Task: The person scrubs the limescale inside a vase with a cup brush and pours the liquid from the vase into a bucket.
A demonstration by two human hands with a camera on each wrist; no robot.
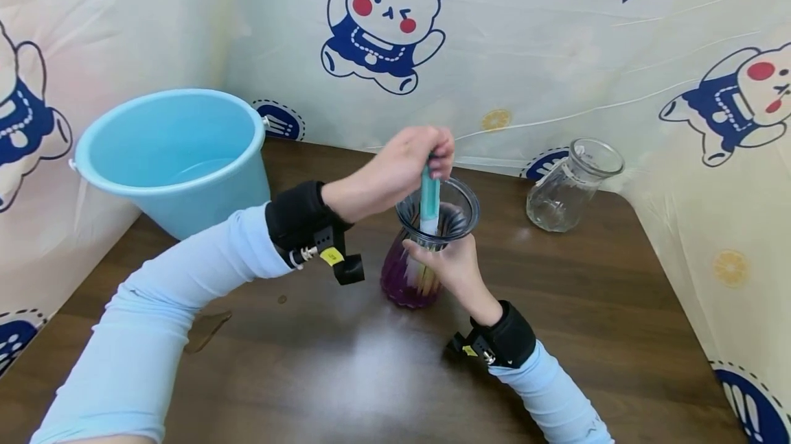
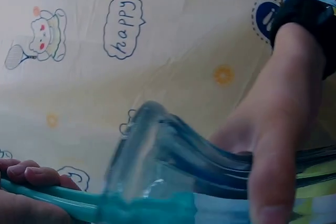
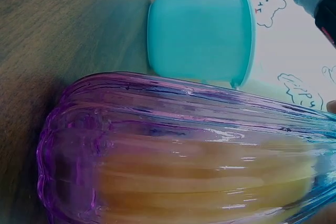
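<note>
A ribbed glass vase (image 1: 398, 283), purple at the base and bluish toward its flared rim, stands on the table in the head view. My left hand (image 1: 398, 169) grips the teal handle (image 1: 430, 197) of a sponge bottle brush from above, its lower part down inside the vase. Around the vase's neck, just under the rim, my right hand (image 1: 451, 262) holds on, thumb toward me. Through the glass in the right wrist view, the yellow-orange sponge head (image 3: 205, 174) shows. The left wrist view has the handle (image 2: 58, 200) passing into the vase mouth (image 2: 139, 156).
A light blue bucket (image 1: 216, 207) stands at the left back of the brown table (image 1: 346, 375). At the right back is a clear glass jar (image 1: 559, 200), near the printed curtain (image 1: 513, 32). A wet streak (image 1: 210, 334) marks the table at the left.
</note>
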